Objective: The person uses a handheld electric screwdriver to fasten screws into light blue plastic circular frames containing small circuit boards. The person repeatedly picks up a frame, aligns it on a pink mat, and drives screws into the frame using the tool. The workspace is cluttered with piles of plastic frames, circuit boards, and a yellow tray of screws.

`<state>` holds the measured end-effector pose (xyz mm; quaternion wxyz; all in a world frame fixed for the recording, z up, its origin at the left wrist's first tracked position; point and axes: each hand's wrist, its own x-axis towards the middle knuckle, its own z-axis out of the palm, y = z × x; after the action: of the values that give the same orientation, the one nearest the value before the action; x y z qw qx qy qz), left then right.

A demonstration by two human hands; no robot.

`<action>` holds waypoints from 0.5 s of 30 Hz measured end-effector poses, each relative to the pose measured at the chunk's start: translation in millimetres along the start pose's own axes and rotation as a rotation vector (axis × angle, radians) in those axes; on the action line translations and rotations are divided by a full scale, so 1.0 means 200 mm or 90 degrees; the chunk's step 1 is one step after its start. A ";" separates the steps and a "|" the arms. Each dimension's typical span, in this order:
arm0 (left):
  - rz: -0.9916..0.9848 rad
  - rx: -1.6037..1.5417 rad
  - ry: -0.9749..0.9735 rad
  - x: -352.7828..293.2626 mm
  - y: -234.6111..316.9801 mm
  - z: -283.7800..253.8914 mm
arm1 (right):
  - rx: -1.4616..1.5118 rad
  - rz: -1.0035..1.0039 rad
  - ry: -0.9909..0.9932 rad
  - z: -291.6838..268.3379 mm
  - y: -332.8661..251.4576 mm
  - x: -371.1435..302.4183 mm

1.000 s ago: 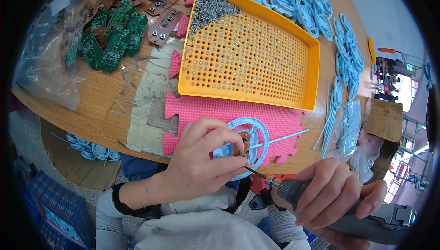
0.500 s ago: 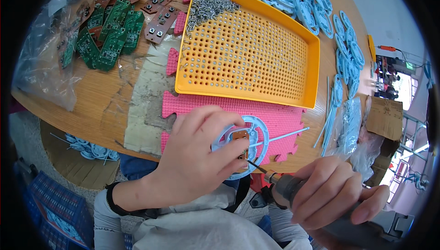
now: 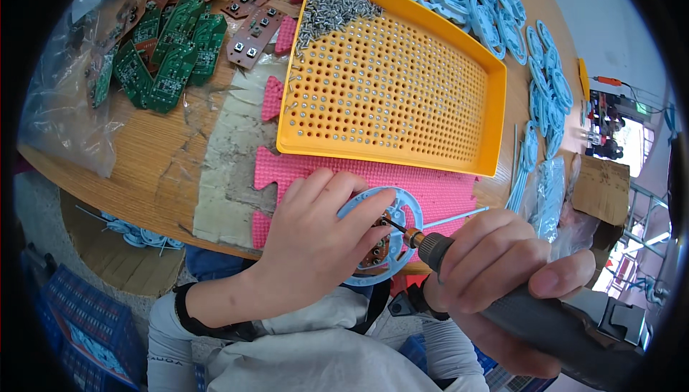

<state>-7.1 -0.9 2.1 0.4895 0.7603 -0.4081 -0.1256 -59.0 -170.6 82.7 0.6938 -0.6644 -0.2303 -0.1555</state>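
Observation:
My left hand [image 3: 305, 248] grips a round light-blue plastic housing [image 3: 415, 212], its fingers reaching over the near side of the ring. Inside the housing sits a small brown circuit board [image 3: 375, 256], partly hidden by my thumb and forefinger. A thin blue stem sticks out to the right of the ring. In my right hand [image 3: 495, 259] is a dark electric screwdriver [image 3: 531, 313], its fingers wrapped round the body. The slim bit points left and meets the upper part of the board, close to my left fingertips; whether a screw is under it is hidden.
Just beyond the hands, a yellow perforated tray [image 3: 387, 159] holds screws, many seated in holes, over a pink foam mat [image 3: 445, 194]. Green and brown circuit boards [image 3: 172, 69] pile at far left. Blue plastic parts [image 3: 549, 90] spread along the right. A cardboard box [image 3: 603, 189] stands beyond.
The screwdriver bit has moved from the lower part of the board to its upper part, and my right hand has shifted with it. My left hand still holds the housing, its fingers slightly repositioned.

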 end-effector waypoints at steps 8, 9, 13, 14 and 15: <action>-0.009 -0.014 -0.025 0.01 0.00 -0.01 | -0.045 -0.024 0.044 0.06 0.03 0.00; -0.013 -0.025 -0.025 0.01 0.00 0.00 | -0.052 -0.021 0.039 0.07 0.03 0.01; -0.026 -0.069 -0.022 0.00 -0.01 0.02 | -0.059 -0.029 0.048 0.10 0.06 0.02; -0.029 -0.082 -0.023 0.00 -0.01 0.02 | -0.059 -0.030 0.060 0.12 0.06 0.03; -0.026 -0.086 -0.021 0.00 0.00 0.02 | -0.059 -0.030 0.059 0.12 0.06 0.03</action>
<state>-9.1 -3.7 -0.8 0.5303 0.7315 -0.3911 -0.1756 -49.8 -145.9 75.9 0.6684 -0.6822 -0.2064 -0.2126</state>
